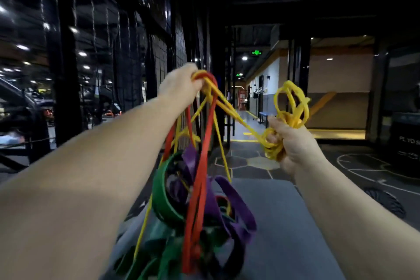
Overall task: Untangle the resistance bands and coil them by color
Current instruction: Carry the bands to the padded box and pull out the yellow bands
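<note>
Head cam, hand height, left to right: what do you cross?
left hand, gripping the top of the red band → yellow band stretched between the hands → right hand, gripping its bunched loops → black box at far right. Hanging tangle left out: it overlaps.

one left hand [179,91], one right hand [295,143], one four-colour band tangle [198,200]

Grey surface [284,223], green exit sign [256,53]
</note>
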Available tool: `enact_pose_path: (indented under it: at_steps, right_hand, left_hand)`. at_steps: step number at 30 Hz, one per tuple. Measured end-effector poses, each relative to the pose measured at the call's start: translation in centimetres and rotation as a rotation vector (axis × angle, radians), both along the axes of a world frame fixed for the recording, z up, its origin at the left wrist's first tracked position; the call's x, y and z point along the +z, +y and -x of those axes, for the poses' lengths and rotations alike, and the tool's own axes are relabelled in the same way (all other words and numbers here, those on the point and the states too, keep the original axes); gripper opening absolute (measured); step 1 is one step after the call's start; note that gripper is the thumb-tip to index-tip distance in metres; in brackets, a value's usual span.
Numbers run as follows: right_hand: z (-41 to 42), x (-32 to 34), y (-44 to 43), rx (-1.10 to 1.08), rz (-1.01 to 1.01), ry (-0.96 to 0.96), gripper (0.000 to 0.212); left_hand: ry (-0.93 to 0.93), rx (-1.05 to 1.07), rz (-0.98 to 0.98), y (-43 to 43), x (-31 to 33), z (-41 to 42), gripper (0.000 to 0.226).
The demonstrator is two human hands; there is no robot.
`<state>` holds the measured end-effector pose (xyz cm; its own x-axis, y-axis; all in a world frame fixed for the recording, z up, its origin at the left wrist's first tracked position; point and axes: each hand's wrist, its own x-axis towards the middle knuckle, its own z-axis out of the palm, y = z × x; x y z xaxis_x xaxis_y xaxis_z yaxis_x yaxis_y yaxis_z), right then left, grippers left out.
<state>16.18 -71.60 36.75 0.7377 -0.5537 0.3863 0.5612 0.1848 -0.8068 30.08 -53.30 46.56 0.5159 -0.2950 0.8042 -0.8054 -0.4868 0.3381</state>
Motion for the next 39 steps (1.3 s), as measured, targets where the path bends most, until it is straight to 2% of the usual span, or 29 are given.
enact_pose_path:
  at_steps: [3,6,11,13,16,19,22,25,28,32,36,39]
  right_hand:
    - [-1.0,2.5,0.9,0.011,0.040,-0.102,0.034]
    - [-1.7,2.2,0.9,-0.024,0.163,-0.051,0.035]
    - [-2.7,-3.4,0.3,-0.009,0.248,0.142,0.029]
    - [-3.0,-5.3,0.6,0.001,0.259,0.209,0.030]
    - [-3.1,-7.1,1.5,0.000,0.300,0.310,0.034]
    - [-3.2,-7.9,2.0,0.021,0.262,0.309,0.038]
    - [-2.9,-7.9,2.0,0.029,0.244,0.302,0.033]
    - [-2.4,-8.3,1.7,0.049,0.268,0.334,0.026]
    - [-2.1,-9.0,1.3,0.008,0.193,0.344,0.023]
    - [-1.4,-10.6,-0.2,-0.074,0.082,0.394,0.029]
    - [-0.4,-12.8,-0.7,-0.076,0.212,0.533,0.031]
    - [0.4,-14.4,-0.9,-0.121,0.237,0.588,0.041]
  left_hand:
    - [-0.051,0.035,0.126,-0.7,3.1,0.9,0.012]
    - [0.073,0.003,-0.058,-1.5,1.9,1.1,0.016]
    - [0.364,-0.025,-0.335,-2.1,-4.9,-0.4,0.031]
    - [0.419,-0.038,-0.299,-2.4,-6.9,-0.4,0.030]
    - [0.398,-0.075,-0.226,-3.2,-7.6,0.3,0.030]
    - [0.395,-0.134,-0.254,-3.7,-7.1,0.9,0.036]
    - [0.442,-0.198,-0.288,-3.2,-7.3,1.5,0.033]
    - [0.442,-0.164,-0.332,-2.5,-8.1,1.6,0.029]
    - [0.445,-0.151,-0.439,-1.5,-9.3,1.2,0.030]
    - [0.627,-0.298,-0.585,0.2,-12.3,0.2,0.029]
    - [0.832,-0.437,-0.462,0.4,-15.7,0.1,0.023]
    - [0.801,-0.380,-0.374,0.5,-17.3,-0.1,0.023]
